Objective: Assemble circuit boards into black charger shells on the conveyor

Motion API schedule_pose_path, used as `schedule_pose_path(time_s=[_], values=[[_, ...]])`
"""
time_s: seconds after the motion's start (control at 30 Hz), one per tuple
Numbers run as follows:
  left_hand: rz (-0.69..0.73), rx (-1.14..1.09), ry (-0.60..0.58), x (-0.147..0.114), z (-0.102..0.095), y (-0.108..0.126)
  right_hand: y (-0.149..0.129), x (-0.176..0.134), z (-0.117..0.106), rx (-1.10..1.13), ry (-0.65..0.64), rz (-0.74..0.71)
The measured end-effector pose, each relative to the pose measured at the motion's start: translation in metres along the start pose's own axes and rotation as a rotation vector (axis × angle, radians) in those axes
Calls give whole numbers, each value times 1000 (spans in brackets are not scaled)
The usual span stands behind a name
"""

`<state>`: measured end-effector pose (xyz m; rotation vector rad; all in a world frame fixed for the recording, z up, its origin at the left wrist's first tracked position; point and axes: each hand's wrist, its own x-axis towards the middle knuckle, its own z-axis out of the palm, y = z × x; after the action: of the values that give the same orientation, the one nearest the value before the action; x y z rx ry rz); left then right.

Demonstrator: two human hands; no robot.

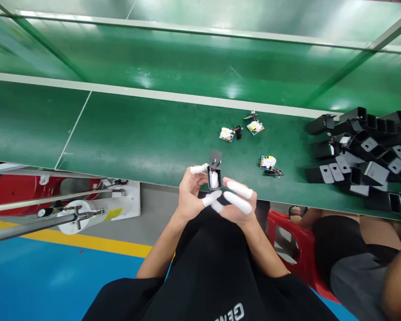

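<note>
The left hand (190, 196) and right hand (239, 215), several fingertips in white covers, meet at the near edge of a long, green-topped workbench (153, 138). At the right stands a pile of rectangular black tube casings (381, 198). A single rectangular black open-ended casing (209, 178) sits between the hands: the left grips it between thumb and fingers, while the right spreads its fingers wide just beside it; whether they touch it I cannot tell. Beyond lie three small circuit boards topped with white material (226, 134), well apart from the pile. A flat black end piece (215, 157) sticks out past the held casing's far end, and a white-wrapped insert (214, 180) shows inside. The step in hand appears to be handling this insert within its casing; the next move calls for a steady left grip and clear wires.
</note>
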<state>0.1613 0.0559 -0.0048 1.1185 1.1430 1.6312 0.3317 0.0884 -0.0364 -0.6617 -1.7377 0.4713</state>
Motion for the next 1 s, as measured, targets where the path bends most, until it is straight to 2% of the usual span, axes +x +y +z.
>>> schedule_pose_path(time_s=[0.07, 0.17, 0.23, 0.3, 0.4, 0.5, 0.6, 0.67, 0.77, 0.83, 0.9, 1.0], values=[[8, 3, -1, -2, -3, 0, -4, 10, -3, 138, 5, 66], [51, 31, -56, -3, -6, -2, -6, 21, -9, 390, -91, 289], [89, 57, -129, -3, -5, -2, -4, 24, -13, 453, -143, 421], [139, 110, -176, -3, -3, -2, -2, 25, -16, 460, -182, 494], [252, 339, -175, 1, 1, 1, 1, 26, -19, 459, -201, 530], [341, 578, -171, 10, 0, -3, 7, 29, -18, 411, -166, 535], [348, 716, -186, 21, -8, -16, 16, 30, -15, 345, -161, 548], [292, 799, -142, 26, -15, -26, 24, 28, -13, 304, -196, 581], [194, 823, 13, 28, -25, -36, 34, 23, -12, 270, -209, 614], [227, 787, 101, 28, -28, -37, 37, 19, -12, 273, -192, 617], [318, 790, 107, 29, -31, -35, 38, 17, -13, 280, -179, 618], [420, 861, 36, 30, -34, -33, 37, 16, -16, 288, -179, 614]])
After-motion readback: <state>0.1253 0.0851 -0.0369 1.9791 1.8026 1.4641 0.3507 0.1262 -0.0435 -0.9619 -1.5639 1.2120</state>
